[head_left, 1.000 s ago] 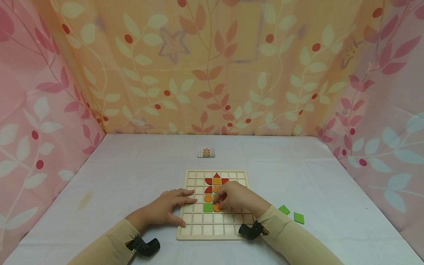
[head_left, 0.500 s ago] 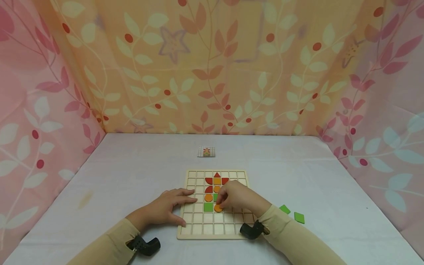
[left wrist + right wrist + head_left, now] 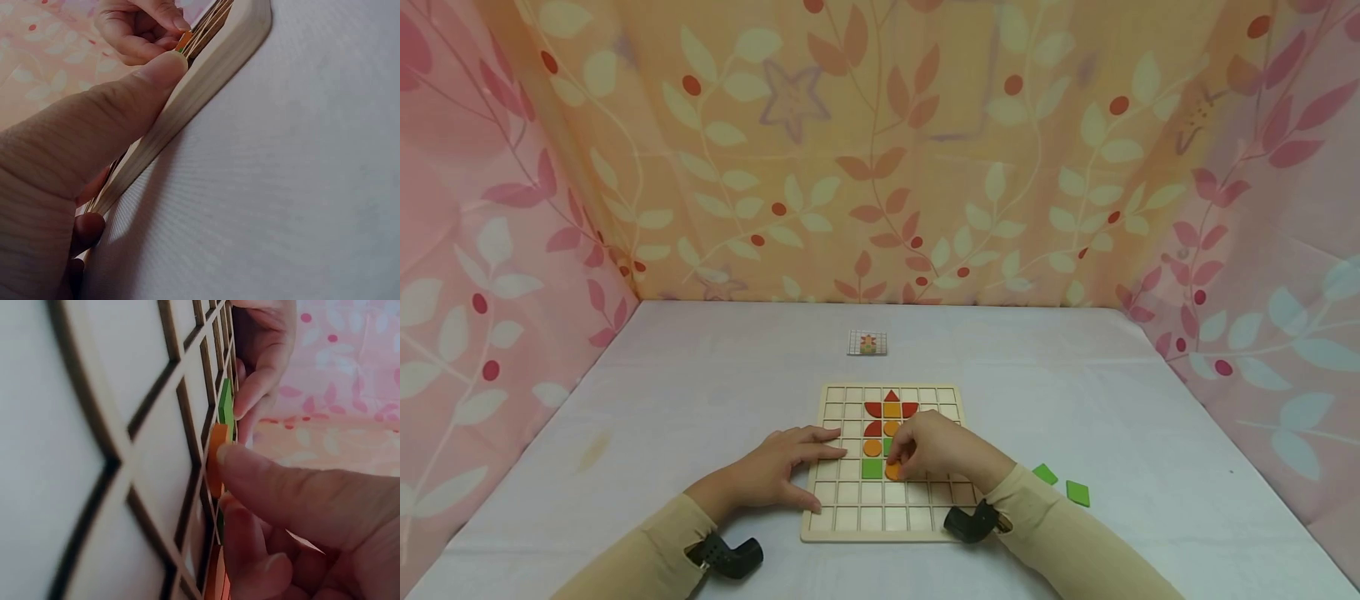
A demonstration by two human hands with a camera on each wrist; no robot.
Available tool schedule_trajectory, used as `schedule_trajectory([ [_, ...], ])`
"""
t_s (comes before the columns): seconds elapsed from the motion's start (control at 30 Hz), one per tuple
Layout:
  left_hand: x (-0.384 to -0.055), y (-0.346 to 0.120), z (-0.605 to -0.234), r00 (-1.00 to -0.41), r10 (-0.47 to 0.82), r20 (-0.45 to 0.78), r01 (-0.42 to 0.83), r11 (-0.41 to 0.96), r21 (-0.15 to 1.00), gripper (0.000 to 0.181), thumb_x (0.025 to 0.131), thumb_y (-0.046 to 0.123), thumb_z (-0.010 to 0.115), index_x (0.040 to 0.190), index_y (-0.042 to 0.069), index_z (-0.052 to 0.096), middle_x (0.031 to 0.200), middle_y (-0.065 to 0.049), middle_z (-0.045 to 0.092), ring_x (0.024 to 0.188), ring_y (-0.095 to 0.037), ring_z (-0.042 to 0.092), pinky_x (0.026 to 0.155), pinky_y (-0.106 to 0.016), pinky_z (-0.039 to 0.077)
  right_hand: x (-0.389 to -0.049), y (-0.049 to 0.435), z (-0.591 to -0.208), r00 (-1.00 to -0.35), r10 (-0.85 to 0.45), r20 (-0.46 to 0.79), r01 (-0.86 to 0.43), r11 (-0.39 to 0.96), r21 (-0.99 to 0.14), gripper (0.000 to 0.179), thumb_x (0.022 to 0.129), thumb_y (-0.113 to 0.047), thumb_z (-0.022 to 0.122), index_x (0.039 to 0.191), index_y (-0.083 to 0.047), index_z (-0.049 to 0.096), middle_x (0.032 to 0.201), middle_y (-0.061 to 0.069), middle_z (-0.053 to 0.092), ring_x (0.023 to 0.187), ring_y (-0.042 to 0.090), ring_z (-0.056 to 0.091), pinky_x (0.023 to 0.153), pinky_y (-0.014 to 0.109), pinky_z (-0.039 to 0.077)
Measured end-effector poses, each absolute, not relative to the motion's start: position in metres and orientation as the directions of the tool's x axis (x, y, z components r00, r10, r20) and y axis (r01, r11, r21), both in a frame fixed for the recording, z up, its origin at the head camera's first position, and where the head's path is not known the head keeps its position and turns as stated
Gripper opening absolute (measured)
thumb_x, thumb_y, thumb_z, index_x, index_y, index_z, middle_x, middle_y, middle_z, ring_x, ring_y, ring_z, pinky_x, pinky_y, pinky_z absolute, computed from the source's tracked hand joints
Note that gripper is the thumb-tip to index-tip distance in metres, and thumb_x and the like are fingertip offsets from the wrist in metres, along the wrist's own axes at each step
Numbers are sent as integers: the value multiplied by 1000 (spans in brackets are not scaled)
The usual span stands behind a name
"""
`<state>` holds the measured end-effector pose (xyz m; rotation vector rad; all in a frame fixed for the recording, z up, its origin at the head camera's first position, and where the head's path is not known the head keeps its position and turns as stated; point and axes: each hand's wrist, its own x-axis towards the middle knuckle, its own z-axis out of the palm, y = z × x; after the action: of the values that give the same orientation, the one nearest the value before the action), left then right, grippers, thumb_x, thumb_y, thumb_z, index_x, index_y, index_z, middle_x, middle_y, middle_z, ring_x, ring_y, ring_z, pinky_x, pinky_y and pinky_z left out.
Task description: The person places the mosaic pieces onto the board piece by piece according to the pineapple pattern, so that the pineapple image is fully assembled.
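A wooden grid board (image 3: 842, 521) lies in front of me in the head view. My right hand (image 3: 943, 448) pinches an orange disc (image 3: 892, 472) at a cell just right of a green square (image 3: 872, 469). In the right wrist view the thumb is on the disc's (image 3: 216, 456) edge, with the green square (image 3: 225, 403) beyond. My left hand (image 3: 775, 471) rests on the board's left side, fingers extended over the cells, thumb at the rim. Above the disc are red pieces, a yellow-orange square (image 3: 891, 410) and other orange discs. The right hand hides some cells.
Two loose green pieces, one nearer (image 3: 1077, 493) and one farther (image 3: 1045, 474), lie on the white cloth right of the board, beside the right sleeve. A small pattern card (image 3: 867, 343) sits behind the board. Patterned curtains (image 3: 880, 208) enclose the table at back and sides.
The orange disc under my right fingers has shifted very slightly within its cell area. My left hand has stayed on the board's edge.
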<state>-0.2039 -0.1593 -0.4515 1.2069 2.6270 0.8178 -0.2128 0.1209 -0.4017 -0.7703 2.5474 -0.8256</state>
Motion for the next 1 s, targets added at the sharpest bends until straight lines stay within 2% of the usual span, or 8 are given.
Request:
schedule_trajectory([
  [0.47, -204, -158, -452, -673, 733, 95, 662, 541, 519, 73, 68, 63, 64, 133, 34, 47, 145, 6, 33, 131, -21, 31, 95, -52, 27, -211, 121, -404, -796, -587, -147, -386, 680, -623, 16, 70, -6, 77, 76, -18, 69, 63, -8, 56, 62, 7, 50, 58, 23, 43],
  [0.6, -204, -158, -453, -677, 730, 92, 659, 546, 518, 73, 68, 64, 64, 133, 35, 47, 145, 7, 33, 131, -20, 30, 95, -52, 27, -214, 125, -402, -792, -592, -147, -391, 677, -623, 17, 71, -6, 76, 79, -19, 70, 65, -9, 57, 63, 7, 52, 59, 24, 44],
  [0.77, -203, -158, -452, -680, 727, 88, 653, 547, 523, 73, 68, 63, 64, 132, 35, 47, 145, 6, 33, 132, -21, 30, 95, -53, 26, -219, 139, -395, -798, -593, -108, -394, 648, -652, 14, 73, -6, 74, 85, -14, 70, 69, -7, 59, 67, 10, 54, 61, 26, 46],
  [1.0, -202, -158, -451, -673, 733, 102, 666, 540, 514, 72, 69, 61, 65, 132, 32, 48, 144, 3, 35, 131, -24, 32, 94, -54, 27, -226, 170, -380, -836, -535, -118, -300, 628, -718, 13, 77, -9, 72, 90, -7, 69, 73, -2, 61, 70, 15, 55, 64, 30, 46],
])
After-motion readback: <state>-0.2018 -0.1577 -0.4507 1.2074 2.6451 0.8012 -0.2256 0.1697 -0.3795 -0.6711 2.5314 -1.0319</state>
